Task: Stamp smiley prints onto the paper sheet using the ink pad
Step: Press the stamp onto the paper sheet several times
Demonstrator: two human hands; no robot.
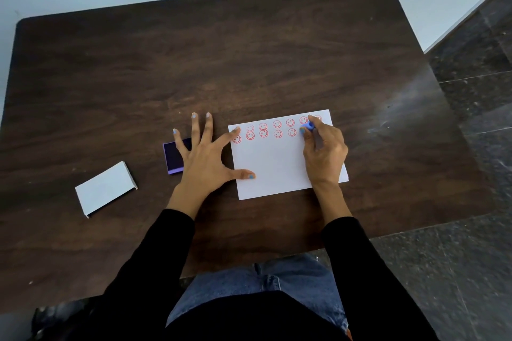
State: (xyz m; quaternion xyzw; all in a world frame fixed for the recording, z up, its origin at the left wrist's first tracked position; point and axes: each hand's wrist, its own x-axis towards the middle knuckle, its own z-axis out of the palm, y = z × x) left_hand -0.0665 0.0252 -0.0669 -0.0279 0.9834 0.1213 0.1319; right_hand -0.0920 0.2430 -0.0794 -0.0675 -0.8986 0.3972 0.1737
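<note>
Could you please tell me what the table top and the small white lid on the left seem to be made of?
Table top: dark wood or wood-look laminate, going by the grain streaks and a dull sheen. White lid: probably thin matte card or plastic, with folded edges.

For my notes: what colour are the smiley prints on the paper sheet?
Red outlines, seen in the head view: smiley prints on the white paper sheet.

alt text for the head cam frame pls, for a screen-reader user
A person's right hand presses a small blue stamp near the far right of a white paper sheet bearing two rows of red smiley prints. The spread left hand steadies the sheet, partly covering a purple ink pad; a white lid lies left on the dark wooden table.
</note>
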